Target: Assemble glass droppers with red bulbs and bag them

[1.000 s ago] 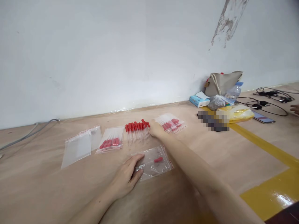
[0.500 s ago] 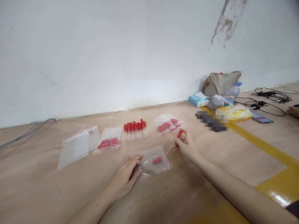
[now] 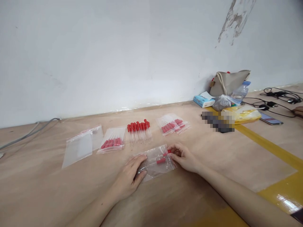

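Observation:
A clear zip-lock bag (image 3: 153, 174) lies on the table in front of me. My left hand (image 3: 132, 173) grips its left end, thumb and fingers on the plastic. Inside lies one dropper with a red rubber bulb (image 3: 161, 161). At the bag's right-hand mouth, my right hand (image 3: 181, 156) pinches the red bulb of a second dropper (image 3: 166, 153), its clear tube inside the bag. Behind the bag, several loose droppers (image 3: 138, 126) lie side by side. Filled bags of droppers lie left (image 3: 111, 142) and right (image 3: 172, 125) of them.
Flat bags without droppers (image 3: 79, 148) lie at the left, near a grey cable (image 3: 44, 127). Toward the right are a tissue pack (image 3: 204, 100), a grey bag (image 3: 229, 82), a yellow package (image 3: 246, 115), a phone (image 3: 271, 119) and black cables (image 3: 276, 94). Another person's hand (image 3: 298, 111) shows at the right edge.
My right hand has moved left and down to the bag's mouth, and its dropper's tube has slid into the bag. My left hand keeps its place on the bag. The view has shifted slightly.

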